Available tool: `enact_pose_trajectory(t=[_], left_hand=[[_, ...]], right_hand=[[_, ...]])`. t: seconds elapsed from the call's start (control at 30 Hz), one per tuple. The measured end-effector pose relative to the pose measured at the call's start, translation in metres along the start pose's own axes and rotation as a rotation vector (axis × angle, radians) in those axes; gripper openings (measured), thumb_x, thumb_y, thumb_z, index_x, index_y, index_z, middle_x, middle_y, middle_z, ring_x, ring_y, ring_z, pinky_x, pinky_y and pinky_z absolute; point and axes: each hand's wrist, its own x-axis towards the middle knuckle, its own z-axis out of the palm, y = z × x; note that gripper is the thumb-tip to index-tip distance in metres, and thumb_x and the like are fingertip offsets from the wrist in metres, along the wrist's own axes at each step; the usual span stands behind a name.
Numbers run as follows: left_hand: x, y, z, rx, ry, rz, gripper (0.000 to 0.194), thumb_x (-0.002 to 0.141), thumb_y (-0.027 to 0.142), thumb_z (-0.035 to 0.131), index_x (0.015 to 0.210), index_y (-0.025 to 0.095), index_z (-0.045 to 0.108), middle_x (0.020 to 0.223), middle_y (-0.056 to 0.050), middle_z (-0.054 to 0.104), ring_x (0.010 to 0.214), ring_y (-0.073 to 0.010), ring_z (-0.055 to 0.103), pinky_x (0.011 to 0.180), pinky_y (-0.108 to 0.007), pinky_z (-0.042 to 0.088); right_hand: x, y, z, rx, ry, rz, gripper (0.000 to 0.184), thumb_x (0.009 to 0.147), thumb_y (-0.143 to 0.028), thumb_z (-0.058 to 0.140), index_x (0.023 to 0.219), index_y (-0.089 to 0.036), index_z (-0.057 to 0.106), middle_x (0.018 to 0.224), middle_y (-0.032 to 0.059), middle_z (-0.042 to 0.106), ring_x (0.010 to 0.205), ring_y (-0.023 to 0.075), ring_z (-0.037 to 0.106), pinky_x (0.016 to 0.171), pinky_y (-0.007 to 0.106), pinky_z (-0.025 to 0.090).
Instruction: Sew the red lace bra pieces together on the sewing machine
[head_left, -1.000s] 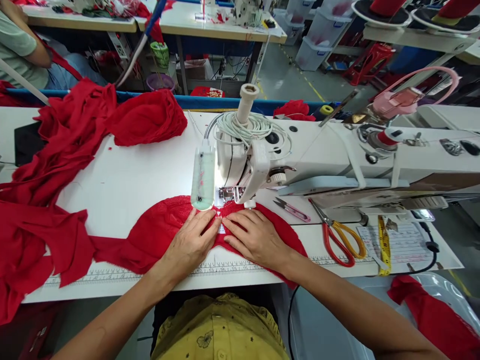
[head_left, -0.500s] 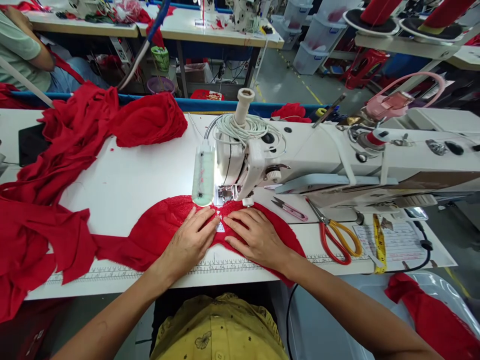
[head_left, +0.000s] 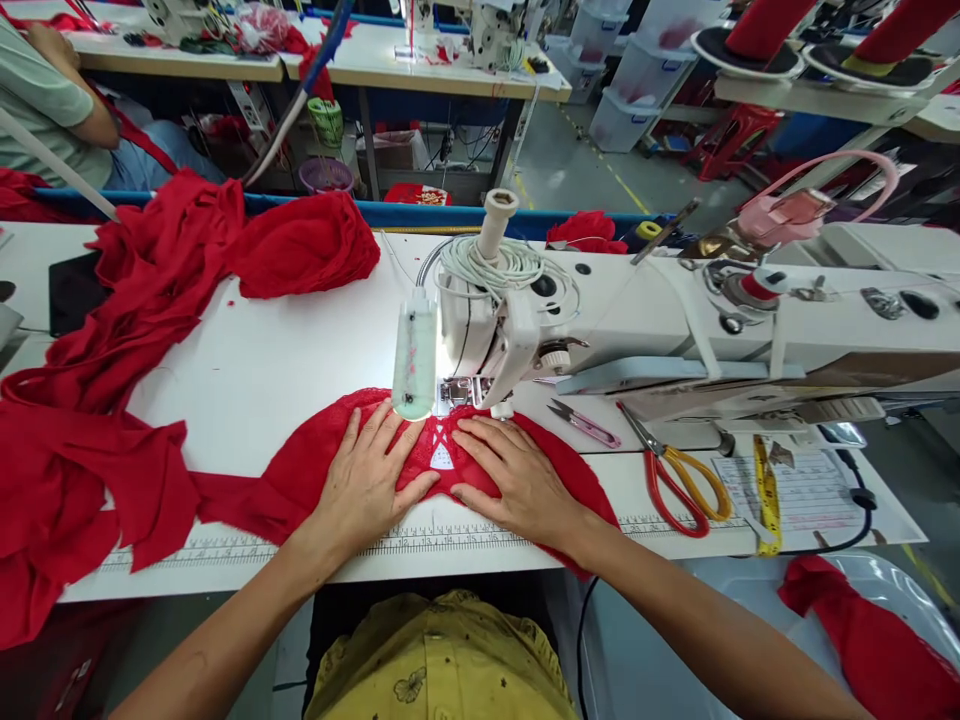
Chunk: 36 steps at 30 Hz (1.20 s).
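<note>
A red bra piece (head_left: pixel 570 480) with two cups lies flat in front of the sewing machine (head_left: pixel 517 310). On its left cup rests my left hand (head_left: pixel 367 475), palm down with fingers spread. My right hand (head_left: pixel 514 475) lies flat on the other cup, fingers stretched forward. Between the hands shows the lace middle with a small white triangular gap (head_left: pixel 441 455). The fabric's far edge reaches the presser foot (head_left: pixel 457 392); the needle itself is too small to make out. A pale green lamp (head_left: pixel 415 360) hangs just beyond my left fingertips.
Thread snips (head_left: pixel 585 424) and scissors (head_left: pixel 679 480) lie right of the fabric, near a yellow tape measure (head_left: pixel 766 495). Red cloth (head_left: pixel 150 290) is heaped along the left. A grey tub (head_left: pixel 697 620) with red fabric stands below right. A co-worker (head_left: pixel 67 110) sits at the far left.
My left hand has shifted left over the cup and its fingers have spread. My right hand stays nearly in place. The camera view has shifted slightly.
</note>
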Motion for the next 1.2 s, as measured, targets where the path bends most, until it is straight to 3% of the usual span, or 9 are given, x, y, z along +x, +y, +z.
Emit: enact_pose_trajectory(t=[1.0,1.1,1.2], left_hand=[[0.0,0.002,-0.001,0.007,-0.008,-0.033,0.066,0.095,0.054,0.051,0.148,0.015,0.044,0.145,-0.018,0.054,0.141,-0.037,0.041,0.115,-0.061,0.032],[0.003,0.004,-0.009,-0.035,0.04,-0.019,0.06,0.096,0.05,0.052,0.142,0.012,0.049,0.14,-0.019,0.057,0.135,-0.0359,0.047,0.11,-0.056,0.04],[0.01,0.002,-0.018,-0.085,0.113,-0.03,0.043,0.098,0.04,0.052,0.132,0.014,0.057,0.133,-0.016,0.062,0.124,-0.0318,0.055,0.103,-0.049,0.047]], right_hand=[[0.001,0.001,-0.006,-0.007,-0.013,-0.04,0.057,0.094,-0.045,0.06,0.143,-0.017,0.051,0.142,0.0146,0.057,0.133,0.0294,0.051,0.112,0.052,0.043],[0.0,-0.001,-0.019,-0.05,0.049,-0.058,0.042,0.099,-0.036,0.054,0.137,-0.019,0.057,0.132,0.0116,0.064,0.123,0.0256,0.058,0.106,0.045,0.049],[-0.004,0.011,-0.036,-0.19,0.182,0.081,0.031,0.1,-0.022,0.046,0.124,-0.021,0.067,0.115,0.0098,0.071,0.103,0.0251,0.064,0.091,0.043,0.052]])
